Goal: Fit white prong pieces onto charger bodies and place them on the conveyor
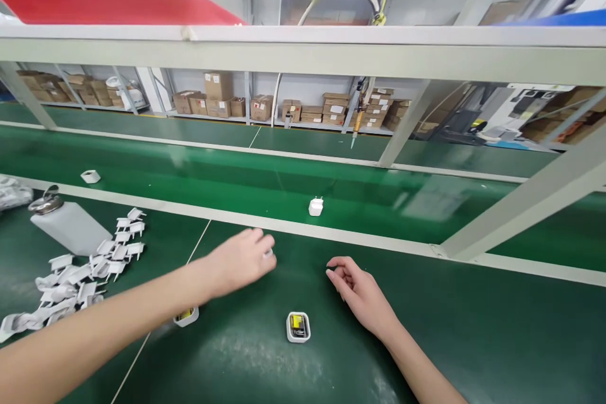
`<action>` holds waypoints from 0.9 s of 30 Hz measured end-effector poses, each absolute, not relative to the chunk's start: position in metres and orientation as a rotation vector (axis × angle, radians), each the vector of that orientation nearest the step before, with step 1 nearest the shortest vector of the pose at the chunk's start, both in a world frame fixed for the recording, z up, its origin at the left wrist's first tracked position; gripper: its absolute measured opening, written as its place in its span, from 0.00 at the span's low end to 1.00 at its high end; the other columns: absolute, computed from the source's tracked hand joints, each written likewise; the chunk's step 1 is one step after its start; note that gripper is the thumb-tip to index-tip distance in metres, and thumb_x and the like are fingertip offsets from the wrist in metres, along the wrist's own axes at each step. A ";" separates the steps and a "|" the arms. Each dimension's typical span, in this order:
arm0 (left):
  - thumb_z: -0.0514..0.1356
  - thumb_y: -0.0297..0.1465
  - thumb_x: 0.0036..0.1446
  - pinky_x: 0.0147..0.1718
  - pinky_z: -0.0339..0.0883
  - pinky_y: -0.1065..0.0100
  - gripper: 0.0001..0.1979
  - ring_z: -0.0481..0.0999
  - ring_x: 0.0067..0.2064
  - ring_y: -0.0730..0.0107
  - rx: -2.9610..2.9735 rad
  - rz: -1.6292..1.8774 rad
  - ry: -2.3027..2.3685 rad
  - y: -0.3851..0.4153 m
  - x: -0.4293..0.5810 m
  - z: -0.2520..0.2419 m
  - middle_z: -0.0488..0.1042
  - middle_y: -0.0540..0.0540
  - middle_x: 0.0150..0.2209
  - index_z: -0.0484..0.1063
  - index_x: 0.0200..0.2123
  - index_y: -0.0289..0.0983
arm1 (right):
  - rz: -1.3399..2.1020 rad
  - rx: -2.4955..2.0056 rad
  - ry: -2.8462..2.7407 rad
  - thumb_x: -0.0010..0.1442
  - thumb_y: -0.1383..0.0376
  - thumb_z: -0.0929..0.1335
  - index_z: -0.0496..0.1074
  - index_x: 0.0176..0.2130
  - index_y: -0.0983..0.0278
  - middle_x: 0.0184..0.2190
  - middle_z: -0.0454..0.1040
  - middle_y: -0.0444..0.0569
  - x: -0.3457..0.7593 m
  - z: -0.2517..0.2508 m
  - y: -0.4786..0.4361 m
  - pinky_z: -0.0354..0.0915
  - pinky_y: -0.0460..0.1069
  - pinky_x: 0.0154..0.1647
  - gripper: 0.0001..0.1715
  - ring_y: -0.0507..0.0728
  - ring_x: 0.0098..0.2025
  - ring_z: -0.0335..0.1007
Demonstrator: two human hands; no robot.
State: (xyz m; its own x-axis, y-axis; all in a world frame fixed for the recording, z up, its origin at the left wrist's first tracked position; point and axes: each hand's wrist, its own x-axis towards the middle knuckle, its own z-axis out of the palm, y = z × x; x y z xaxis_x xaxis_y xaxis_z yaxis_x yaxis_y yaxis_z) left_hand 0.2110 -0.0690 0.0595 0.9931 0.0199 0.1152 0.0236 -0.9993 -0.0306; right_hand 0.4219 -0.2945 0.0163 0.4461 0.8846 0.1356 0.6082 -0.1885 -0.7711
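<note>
White casing (289,328) holds a yellow part (297,322); left hand (239,262) grip unclear, perhaps pinching; right hand (360,290) curled, empty

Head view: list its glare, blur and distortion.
In the head view, pale reflections wash over the glossy green conveyor belt; the left hand is slightly motion-blurred, the right hand sharper; the red plastic tray at top left looks smeared; the small white plug adapter looks crisp; forearms seem stretched near the lower edge.
</note>
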 end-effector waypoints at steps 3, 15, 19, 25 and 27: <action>0.58 0.40 0.69 0.39 0.66 0.60 0.15 0.71 0.43 0.57 -2.936 -0.220 0.235 -0.115 0.185 0.043 0.74 0.40 0.41 0.76 0.46 0.34 | 0.449 -1.908 -1.290 0.70 0.45 0.64 0.70 0.44 0.61 0.26 0.71 0.43 0.421 0.015 -0.293 0.65 0.48 0.26 0.22 0.53 0.25 0.66; 0.51 0.31 0.72 0.53 0.65 0.63 0.14 0.71 0.60 0.59 -2.981 -0.523 0.223 -0.146 0.125 0.026 0.70 0.38 0.61 0.73 0.54 0.42 | 0.424 -2.138 -1.247 0.56 0.34 0.66 0.76 0.41 0.58 0.29 0.78 0.51 0.444 0.004 -0.276 0.70 0.56 0.30 0.34 0.62 0.27 0.73; 0.49 0.26 0.72 0.54 0.67 0.63 0.15 0.72 0.58 0.61 -2.976 -0.521 0.223 -0.142 0.124 0.027 0.76 0.41 0.54 0.76 0.45 0.36 | 0.378 -2.161 -1.266 0.56 0.33 0.65 0.77 0.41 0.58 0.35 0.80 0.55 0.443 0.004 -0.277 0.69 0.57 0.32 0.34 0.63 0.31 0.75; 0.49 0.25 0.72 0.65 0.59 0.58 0.16 0.66 0.66 0.62 -2.962 -0.344 0.307 -0.121 0.131 0.033 0.76 0.43 0.58 0.77 0.46 0.39 | 0.358 -2.166 -1.287 0.58 0.38 0.67 0.77 0.41 0.58 0.34 0.81 0.56 0.445 0.003 -0.278 0.70 0.57 0.30 0.29 0.65 0.30 0.76; 0.49 0.23 0.70 0.68 0.55 0.55 0.20 0.57 0.71 0.61 -2.985 -0.306 0.328 -0.110 0.123 0.042 0.65 0.46 0.68 0.72 0.58 0.41 | 0.368 -2.172 -1.273 0.57 0.38 0.66 0.77 0.42 0.58 0.35 0.81 0.55 0.448 0.001 -0.278 0.71 0.59 0.31 0.30 0.66 0.30 0.77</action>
